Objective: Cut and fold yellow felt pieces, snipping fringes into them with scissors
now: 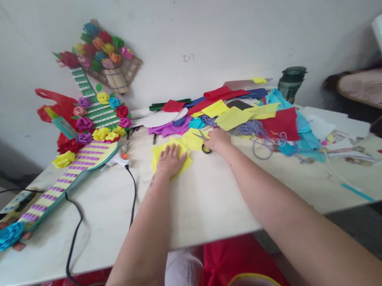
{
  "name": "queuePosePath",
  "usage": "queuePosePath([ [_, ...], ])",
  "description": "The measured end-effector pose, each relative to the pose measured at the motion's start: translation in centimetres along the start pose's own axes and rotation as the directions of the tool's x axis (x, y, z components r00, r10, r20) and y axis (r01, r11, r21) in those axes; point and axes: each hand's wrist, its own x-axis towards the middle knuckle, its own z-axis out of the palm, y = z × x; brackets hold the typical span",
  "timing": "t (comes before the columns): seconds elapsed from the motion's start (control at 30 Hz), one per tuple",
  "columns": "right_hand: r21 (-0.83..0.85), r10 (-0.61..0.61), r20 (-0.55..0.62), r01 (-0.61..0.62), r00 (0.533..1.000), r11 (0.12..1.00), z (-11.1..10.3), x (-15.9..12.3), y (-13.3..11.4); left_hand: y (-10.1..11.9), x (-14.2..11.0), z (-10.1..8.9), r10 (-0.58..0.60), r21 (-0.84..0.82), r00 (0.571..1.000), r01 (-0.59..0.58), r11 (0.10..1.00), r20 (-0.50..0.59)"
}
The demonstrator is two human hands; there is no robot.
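My left hand [170, 161] lies flat, fingers spread, on a yellow sheet [187, 164] that looks like crepe paper or fabric. Beside it, my right hand [219, 140] has its fingers closed at the handles of a pair of scissors [202, 137]. The blades stand slightly apart and point away to the left. One dark handle loop shows below the fingers; the other is mostly hidden by the hand. A second yellow piece [190, 141] lies under the blades, against the first sheet.
Coloured sheets [233, 118] and tangled purple yarn [247, 128] are heaped behind my right hand. A flower-decorated craft piece [80, 165] and a glue gun [118, 160] with a black cord lie left. A dark green bottle [291, 83] stands at the back right.
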Motion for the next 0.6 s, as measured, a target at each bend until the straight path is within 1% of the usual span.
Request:
queuePosePath([
  [0.07,-0.033,-0.007,0.046,0.009,0.999,0.999,-0.3,-0.2,-0.2,0.0,0.0,0.1,-0.002,-0.015,1.000,0.002,1.000,-0.012],
  [0.13,-0.034,-0.016,0.064,0.018,0.998,0.999,-0.6,-0.4,-0.4,0.0,0.0,0.1,-0.004,-0.038,1.000,0.003,0.999,-0.017],
  [0.3,-0.005,-0.067,0.042,0.067,0.997,0.998,-0.4,-0.5,-0.6,0.1,0.1,-0.1,-0.014,-0.057,1.000,0.015,0.998,0.009],
  [0.47,-0.019,-0.125,0.053,0.126,0.991,0.992,0.0,-0.5,-0.8,0.1,0.2,0.0,-0.013,-0.047,1.000,0.013,0.999,0.002],
  [0.6,0.001,-0.098,0.036,0.098,0.995,0.995,0.5,-0.3,-0.6,0.0,0.2,0.1,-0.003,-0.033,1.000,0.003,0.999,0.003],
])
